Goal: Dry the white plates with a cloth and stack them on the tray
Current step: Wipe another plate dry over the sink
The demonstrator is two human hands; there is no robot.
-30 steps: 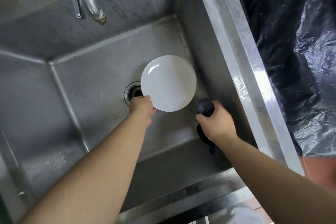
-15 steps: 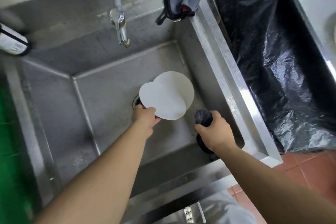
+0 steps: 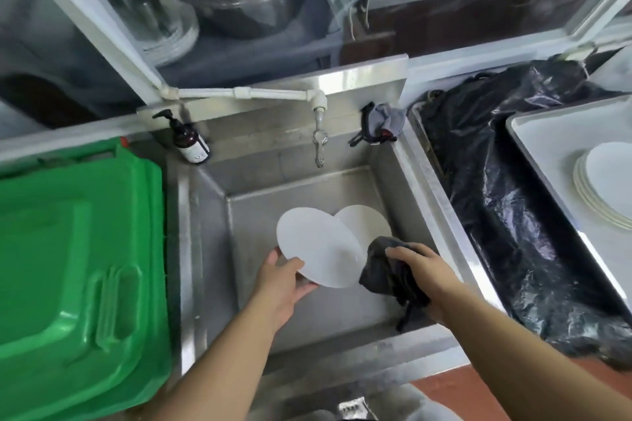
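I see the sink in the middle, the bin just left of it, a bag right of it, then the tray farthest right with a stack on it. A plate lies in the sink; my left hand holds another plate above it. The tap and a bottle stand behind.

Was commercial kitchen wash-up area: deep steel sink with wall tap, soap bottle, green bin left, stacked pots on far shelf.
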